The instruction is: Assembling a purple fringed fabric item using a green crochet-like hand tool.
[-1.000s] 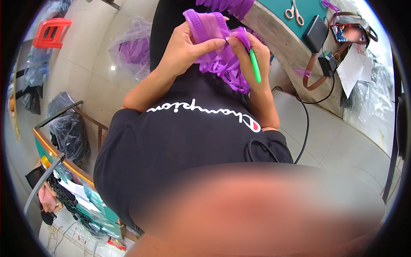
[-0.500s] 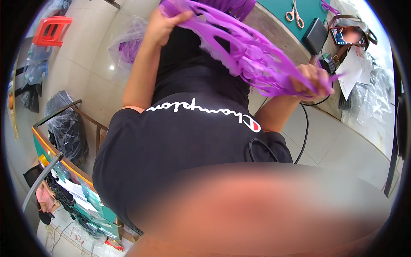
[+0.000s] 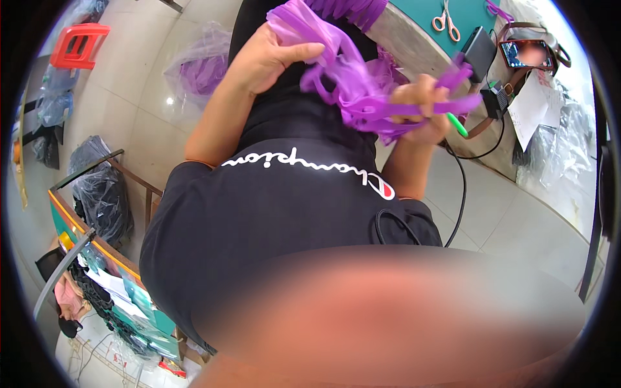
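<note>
A loose bundle of purple fabric strips [image 3: 343, 77] stretches between my two hands in front of my black shirt. My left hand [image 3: 268, 59] grips its upper left end, the thumb lying over the strips. At the lower right end, my right hand [image 3: 424, 111] is closed round the strips, with loose ends sticking out past the fist; it is slightly blurred. A thin bright green object [image 3: 457, 125] shows just beside the right hand; whether it is held cannot be made out. More purple strips [image 3: 359, 11] hang over the table edge above.
On the green tabletop [image 3: 417, 16] lie scissors [image 3: 446, 22] and a black box [image 3: 477, 55]. A phone [image 3: 527, 55], papers [image 3: 533, 107] and clear plastic are at the right. Left are a plastic bag [image 3: 204, 71] holding purple material, a red stool [image 3: 79, 46] and another person [image 3: 70, 297].
My hands have come closer together: the right moved left, the left slightly right and down. The stretched bundle now sags and bunches. The green object has come into sight.
</note>
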A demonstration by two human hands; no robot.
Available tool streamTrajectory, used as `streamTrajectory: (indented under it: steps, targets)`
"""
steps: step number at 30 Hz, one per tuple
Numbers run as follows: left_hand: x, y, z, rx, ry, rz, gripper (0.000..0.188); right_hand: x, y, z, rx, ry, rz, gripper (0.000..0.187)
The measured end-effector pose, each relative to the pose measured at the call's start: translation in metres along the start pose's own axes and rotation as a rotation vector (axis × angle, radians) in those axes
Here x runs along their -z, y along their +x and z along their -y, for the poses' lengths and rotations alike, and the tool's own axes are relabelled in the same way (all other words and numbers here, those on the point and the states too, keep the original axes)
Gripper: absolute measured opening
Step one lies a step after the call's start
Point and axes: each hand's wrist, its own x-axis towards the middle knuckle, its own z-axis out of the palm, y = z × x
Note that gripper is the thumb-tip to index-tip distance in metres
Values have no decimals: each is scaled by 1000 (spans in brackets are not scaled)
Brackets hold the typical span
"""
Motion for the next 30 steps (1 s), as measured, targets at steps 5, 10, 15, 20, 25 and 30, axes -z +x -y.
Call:
streamTrajectory:
  steps: [5, 10, 15, 20, 25, 30]
  targets:
    - [-22, -14, 0, -69, 120, -80, 28, -8, 13, -36, -235, 350, 78, 36]
    - [-29, -17, 2, -137, 141, -78, 31, -3, 17, -42, -253, 438, 76, 36]
    - [-27, -19, 2, -95, 124, -70, 33, -4, 18, -44, -248, 415, 80, 36]
    - [-23, -17, 4, -77, 168, -37, 37, -8, 18, -43, -293, 315, 38, 34]
    - [-21, -16, 2, 72, -103, 8, 73, 2, 20, -34, -173, -682, -449, 29]
    - [-9, -14, -15, 457, -563, 720, 89, 47, 31, 14, 23, -356, -932, 28]
